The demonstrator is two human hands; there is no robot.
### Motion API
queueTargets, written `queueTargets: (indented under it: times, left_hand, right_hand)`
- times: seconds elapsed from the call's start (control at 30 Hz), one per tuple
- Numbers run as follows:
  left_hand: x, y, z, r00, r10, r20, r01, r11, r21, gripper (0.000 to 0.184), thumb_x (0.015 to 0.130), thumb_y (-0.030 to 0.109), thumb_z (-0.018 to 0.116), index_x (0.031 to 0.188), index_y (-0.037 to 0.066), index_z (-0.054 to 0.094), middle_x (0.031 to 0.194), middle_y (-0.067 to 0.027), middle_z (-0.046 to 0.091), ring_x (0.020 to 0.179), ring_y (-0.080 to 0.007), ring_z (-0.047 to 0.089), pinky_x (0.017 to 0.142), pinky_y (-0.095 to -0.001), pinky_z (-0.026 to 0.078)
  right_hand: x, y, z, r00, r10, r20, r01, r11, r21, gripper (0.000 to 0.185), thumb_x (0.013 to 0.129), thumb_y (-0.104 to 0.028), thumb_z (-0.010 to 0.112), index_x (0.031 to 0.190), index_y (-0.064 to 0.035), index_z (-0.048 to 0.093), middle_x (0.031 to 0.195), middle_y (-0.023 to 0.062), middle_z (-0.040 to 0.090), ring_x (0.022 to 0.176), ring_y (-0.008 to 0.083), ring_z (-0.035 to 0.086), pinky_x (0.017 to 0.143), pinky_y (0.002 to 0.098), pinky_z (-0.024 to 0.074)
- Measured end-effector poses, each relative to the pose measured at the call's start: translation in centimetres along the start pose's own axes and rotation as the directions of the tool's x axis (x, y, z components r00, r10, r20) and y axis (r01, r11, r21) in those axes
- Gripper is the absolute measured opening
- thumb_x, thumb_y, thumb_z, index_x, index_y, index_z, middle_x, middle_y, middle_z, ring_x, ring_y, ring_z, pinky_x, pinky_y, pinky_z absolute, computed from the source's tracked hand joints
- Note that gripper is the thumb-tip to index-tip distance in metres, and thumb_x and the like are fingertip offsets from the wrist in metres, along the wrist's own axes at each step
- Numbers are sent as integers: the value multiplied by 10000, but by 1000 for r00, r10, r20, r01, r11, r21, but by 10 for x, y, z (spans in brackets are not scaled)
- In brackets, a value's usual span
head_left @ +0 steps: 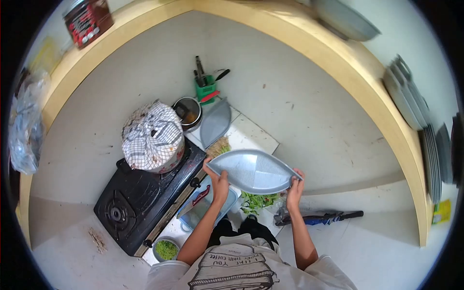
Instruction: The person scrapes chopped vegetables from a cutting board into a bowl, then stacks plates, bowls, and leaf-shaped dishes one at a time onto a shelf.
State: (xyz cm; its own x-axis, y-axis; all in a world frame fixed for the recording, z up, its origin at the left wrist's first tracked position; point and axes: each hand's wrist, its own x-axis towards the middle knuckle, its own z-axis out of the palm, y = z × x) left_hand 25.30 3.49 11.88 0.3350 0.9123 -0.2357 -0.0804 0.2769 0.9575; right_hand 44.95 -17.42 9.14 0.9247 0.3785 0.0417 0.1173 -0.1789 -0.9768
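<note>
A grey leaf-shaped tray (pixel 253 171) with ridged patches is held up in front of my body. My left hand (pixel 220 181) grips its left tip, and my right hand (pixel 295 186) grips its right tip. Below the tray, green leaves (pixel 258 200) lie on the floor tiles. Under my left forearm is a light blue basin (pixel 227 200) with a red-handled knife (pixel 195 200) across it. A second grey leaf-shaped tray (pixel 216 123) lies beyond, near a bundle of roots or stems (pixel 221 146).
A black gas stove (pixel 150 193) at left carries a cloth-covered pot (pixel 157 137). Behind are a small pan (pixel 187 112) and a green knife holder (pixel 206 87). A bowl of chopped greens (pixel 166 250) sits front left, an umbrella (pixel 324 218) at right. A wooden shelf (pixel 357 63) curves overhead.
</note>
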Motion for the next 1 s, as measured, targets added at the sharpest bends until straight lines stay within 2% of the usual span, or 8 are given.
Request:
queueTargets:
  times: [0.07,0.2,0.23,0.47,0.5,0.73,0.9,1.0]
  left_hand:
    - [-23,19,5,997,-69,46,73,994,-79,568,954,92,527,1432,255,267,1280,-127,451,1092,-221,533,770,-340,532]
    - [-43,-7,15,987,-88,134,134,914,-384,342,1068,337,565,1294,230,333,1246,-99,471,999,-189,544,695,-313,523]
    - [-46,-13,23,992,-22,122,67,920,-386,298,1099,466,459,1218,206,375,1220,-69,483,1003,-177,550,735,-298,519]
    - [-120,-1,94,984,129,125,-67,911,-408,337,1129,462,334,1237,156,425,1277,-99,569,1069,-187,566,979,-329,460]
    - [-136,3,103,968,140,210,-34,897,-440,337,1124,462,358,1274,176,454,1325,-35,477,1240,-186,470,1111,-366,352]
    - [-259,38,163,847,342,406,-111,862,-494,407,1123,456,357,1425,185,384,1441,-147,502,1319,-264,495,1147,-395,344]
    - [-307,44,179,582,390,714,-89,903,-421,510,1116,441,370,1541,205,216,1547,-176,411,1412,-310,415,1180,-479,296]
    - [-341,76,189,403,416,815,-173,909,-379,621,1083,498,424,1570,221,156,1581,-180,353,1431,-340,384,1183,-523,277]
  right_hand:
    - [-21,-2,-11,996,72,-53,-68,994,82,310,1107,-252,436,1311,-30,505,1180,112,543,1119,200,493,1045,333,375]
    - [-61,-34,-42,981,-50,-190,39,997,-65,369,1129,-354,409,1228,-11,505,1155,109,536,1082,185,490,1008,324,384]
    - [-69,-33,-53,974,-52,-220,41,998,-56,377,1130,-364,404,1218,-12,505,1146,107,534,1072,181,488,996,321,386]
    - [-107,-56,-143,856,-143,-498,131,990,-59,323,1132,-331,403,1244,-35,468,1136,72,504,1034,161,475,962,314,382]
    - [-112,-61,-159,835,-146,-531,147,988,-41,314,1132,-322,402,1254,-39,462,1146,68,499,1040,162,474,966,316,380]
    - [-158,-88,-276,699,-96,-708,179,983,43,343,1129,-357,378,1270,-52,447,1201,80,461,1153,175,413,1066,326,298]
    - [-199,-102,-348,604,5,-797,241,952,188,345,1118,-334,382,1296,-41,428,1216,94,460,1170,194,436,1081,335,305]
    - [-214,-156,-396,559,-17,-829,454,842,290,338,1111,-327,424,1327,-68,446,1188,54,475,1122,163,459,1030,316,352]
